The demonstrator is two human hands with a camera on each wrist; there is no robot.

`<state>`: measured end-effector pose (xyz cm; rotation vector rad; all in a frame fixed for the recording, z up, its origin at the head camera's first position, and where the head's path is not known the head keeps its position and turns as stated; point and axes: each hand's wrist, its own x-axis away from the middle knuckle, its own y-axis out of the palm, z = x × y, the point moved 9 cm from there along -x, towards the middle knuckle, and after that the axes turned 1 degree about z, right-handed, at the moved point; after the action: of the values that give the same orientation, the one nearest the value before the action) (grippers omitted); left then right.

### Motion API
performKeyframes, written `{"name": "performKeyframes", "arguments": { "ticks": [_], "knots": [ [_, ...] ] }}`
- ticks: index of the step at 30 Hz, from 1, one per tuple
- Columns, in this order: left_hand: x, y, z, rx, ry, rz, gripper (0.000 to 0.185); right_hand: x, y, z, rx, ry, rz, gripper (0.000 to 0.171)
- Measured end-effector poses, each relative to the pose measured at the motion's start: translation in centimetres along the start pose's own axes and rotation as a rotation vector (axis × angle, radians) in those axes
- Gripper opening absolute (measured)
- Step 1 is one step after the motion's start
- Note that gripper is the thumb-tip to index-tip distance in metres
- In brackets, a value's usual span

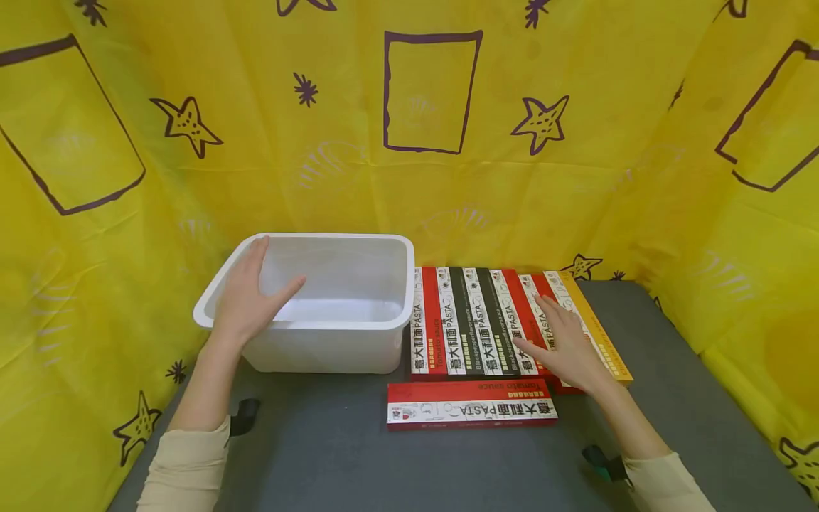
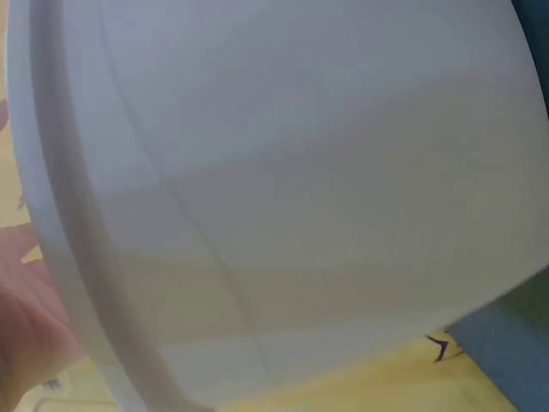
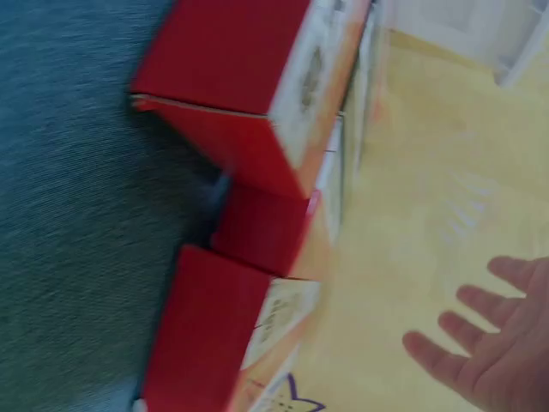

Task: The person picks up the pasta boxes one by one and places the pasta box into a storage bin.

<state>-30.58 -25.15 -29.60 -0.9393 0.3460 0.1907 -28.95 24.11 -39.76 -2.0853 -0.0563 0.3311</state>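
My left hand (image 1: 246,295) is over the near-left corner of a deep white plastic bin (image 1: 333,348), fingers straight and thumb spread. In the left wrist view the bin's outer wall (image 2: 326,197) fills most of the picture, with part of the left hand (image 2: 34,326) showing past the rim. On the right, my right hand (image 1: 563,345) hovers over a row of pasta boxes (image 1: 457,320) with its fingers spread, holding nothing. A single red tomato sauce pasta box (image 1: 470,405) lies crosswise in front of that row. In the right wrist view, red box ends (image 3: 206,335) stand beside the open right hand (image 3: 489,343).
The row has red, black and, at its right end, a yellow box (image 1: 601,331); it lies close against the bin's right side. A yellow patterned cloth (image 1: 429,192) hangs behind and at both sides of the dark grey table (image 1: 358,462).
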Motion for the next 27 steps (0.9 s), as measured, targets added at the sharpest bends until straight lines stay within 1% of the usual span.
{"name": "performKeyframes", "arguments": {
  "ticks": [3,7,10,14,18,22,24,27],
  "knots": [
    [0.3,-1.1,-0.8,0.061,-0.029,0.043,0.088,0.7,0.5,0.0,-0.006,-0.020,-0.024,0.094],
    [0.6,-2.6,-1.8,0.098,-0.043,0.120,0.073,1.9,1.2,0.2,-0.038,-0.055,-0.071,0.089],
    [0.6,-3.5,-2.6,0.133,-0.050,0.174,0.063,2.7,1.7,0.1,-0.068,-0.103,-0.114,0.086],
    [0.4,-4.3,-4.0,0.159,-0.086,0.212,0.056,3.7,2.3,0.1,-0.061,-0.177,-0.158,0.079],
    [0.2,-4.4,-5.5,0.120,-0.126,0.202,0.057,4.6,2.8,0.2,-0.038,-0.217,-0.179,0.073],
    [0.1,-4.1,-6.5,0.096,-0.165,0.184,0.060,5.5,3.0,0.4,-0.011,-0.232,-0.180,0.072],
    [0.1,-3.8,-6.9,0.095,-0.184,0.168,0.062,5.8,3.1,0.5,-0.001,-0.236,-0.176,0.073],
    [-0.1,-3.1,-7.4,0.075,-0.215,0.119,0.068,6.2,3.3,0.7,0.003,-0.230,-0.181,0.075]
  ]
}}
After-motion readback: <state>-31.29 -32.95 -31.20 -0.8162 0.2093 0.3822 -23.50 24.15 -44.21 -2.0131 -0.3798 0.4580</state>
